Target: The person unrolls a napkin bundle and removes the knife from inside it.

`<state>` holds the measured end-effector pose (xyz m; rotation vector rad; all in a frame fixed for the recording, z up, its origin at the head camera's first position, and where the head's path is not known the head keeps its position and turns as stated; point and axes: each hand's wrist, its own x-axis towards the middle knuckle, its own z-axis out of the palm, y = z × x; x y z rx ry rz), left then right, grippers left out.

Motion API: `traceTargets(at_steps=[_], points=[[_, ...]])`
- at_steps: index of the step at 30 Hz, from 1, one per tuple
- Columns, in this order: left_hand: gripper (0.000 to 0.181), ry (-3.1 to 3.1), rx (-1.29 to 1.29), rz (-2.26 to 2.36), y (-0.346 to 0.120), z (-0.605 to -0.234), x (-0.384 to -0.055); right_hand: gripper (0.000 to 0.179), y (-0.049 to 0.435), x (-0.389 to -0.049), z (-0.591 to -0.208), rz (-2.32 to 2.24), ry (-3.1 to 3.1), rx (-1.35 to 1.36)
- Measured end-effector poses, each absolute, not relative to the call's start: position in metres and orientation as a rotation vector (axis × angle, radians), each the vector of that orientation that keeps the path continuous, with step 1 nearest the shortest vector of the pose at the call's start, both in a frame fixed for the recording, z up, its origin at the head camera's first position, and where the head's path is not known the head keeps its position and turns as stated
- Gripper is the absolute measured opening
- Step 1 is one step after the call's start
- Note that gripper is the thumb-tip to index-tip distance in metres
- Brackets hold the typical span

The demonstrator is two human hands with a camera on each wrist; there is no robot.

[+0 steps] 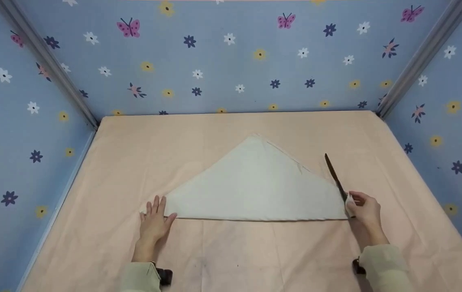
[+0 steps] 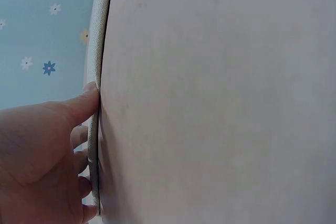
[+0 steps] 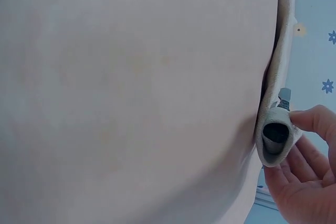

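Note:
A white cloth [image 1: 251,186], folded into a wide triangle, lies with its long folded edge towards me. My left hand [image 1: 155,219] rests flat on its left corner, fingers spread; in the left wrist view the thumb [image 2: 84,103] lies along the cloth's edge. Across the right corner slants a dark knife [image 1: 335,176], its tip pointing away from me. My right hand [image 1: 366,211] pinches that corner, turned up around the knife's lower end. The right wrist view shows the cloth curled into a tube [image 3: 268,156] around the dark handle end [image 3: 275,134].
A peach cloth [image 1: 235,251] with faint creases covers the table. Blue flowered panels [image 1: 231,52] stand behind it and at both sides, with grey posts [image 1: 421,56] at the back corners. A dark device [image 1: 165,276] sits at each wrist.

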<state>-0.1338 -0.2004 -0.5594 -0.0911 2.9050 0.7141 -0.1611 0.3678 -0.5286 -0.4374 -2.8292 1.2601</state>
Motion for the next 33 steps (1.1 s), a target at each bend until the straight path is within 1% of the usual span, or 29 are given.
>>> traceTargets(at_steps=[33], points=[[0.068, 2.908, -0.086, 0.740, -0.200, -0.558, -0.133, 0.038, 0.386, -0.157, -0.528, 1.249, -2.770, -0.566]])
